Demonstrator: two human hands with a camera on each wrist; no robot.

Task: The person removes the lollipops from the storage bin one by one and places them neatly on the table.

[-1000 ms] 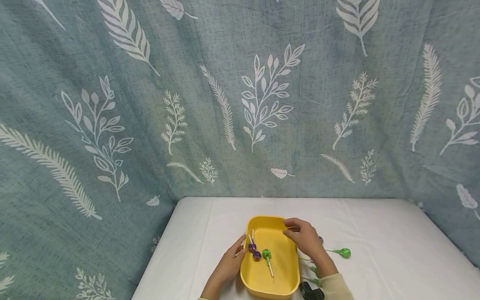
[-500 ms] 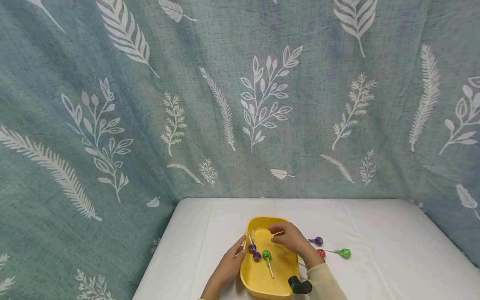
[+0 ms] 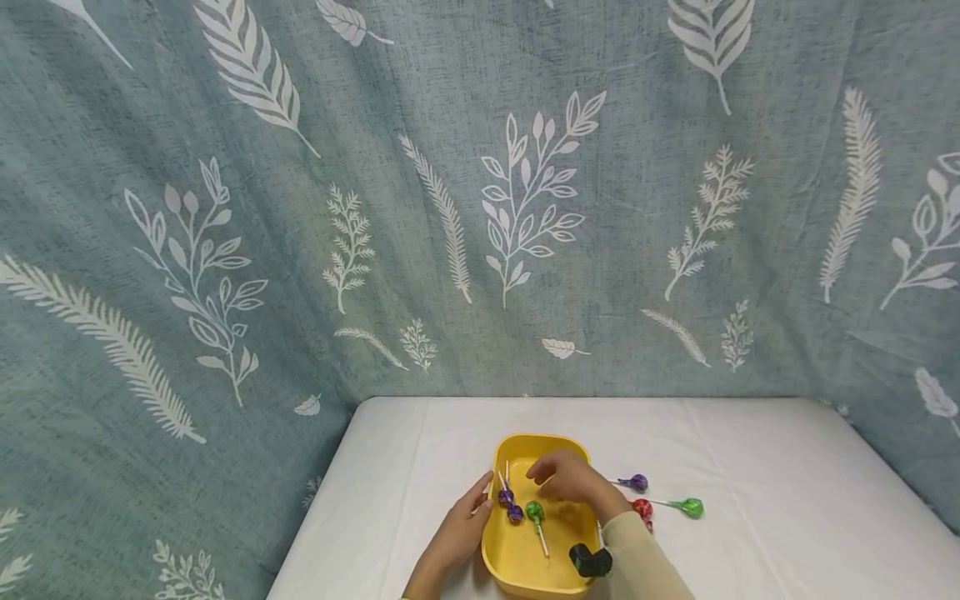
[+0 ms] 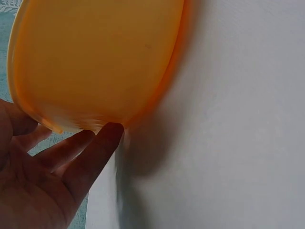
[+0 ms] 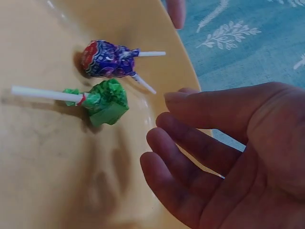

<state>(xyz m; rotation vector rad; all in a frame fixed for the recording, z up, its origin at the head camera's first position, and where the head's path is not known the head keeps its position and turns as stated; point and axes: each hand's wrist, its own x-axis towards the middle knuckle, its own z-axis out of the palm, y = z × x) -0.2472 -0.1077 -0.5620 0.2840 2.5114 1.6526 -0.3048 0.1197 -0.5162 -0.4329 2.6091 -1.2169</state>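
Observation:
My left hand (image 3: 461, 527) rests its straight fingers against the left side of a yellow plastic tray (image 3: 536, 589); in the left wrist view the fingertips touch the tray's outer wall (image 4: 95, 57). My right hand (image 3: 566, 479) hangs over the tray, fingers loosely bent and nothing between them. Inside lie two purple-wrapped lollipops (image 3: 514, 513), side by side near the left wall, and a green-wrapped lollipop (image 3: 535, 511) with its stick toward the near end. The right wrist view shows the green lollipop (image 5: 109, 102) beside the purple ones (image 5: 107, 59), apart from my fingertips.
Right of the tray on the white-covered table (image 3: 750, 483) lie a purple lollipop (image 3: 637, 482), a red lollipop (image 3: 642, 508) and a green lollipop (image 3: 692, 507). My right sleeve (image 3: 645, 558) hides part of that area. A patterned teal curtain (image 3: 465, 250) hangs behind.
My right hand has moved left from the tray's right rim to over its middle, uncovering the purple and red lollipops on the table. My left hand and the tray have stayed put.

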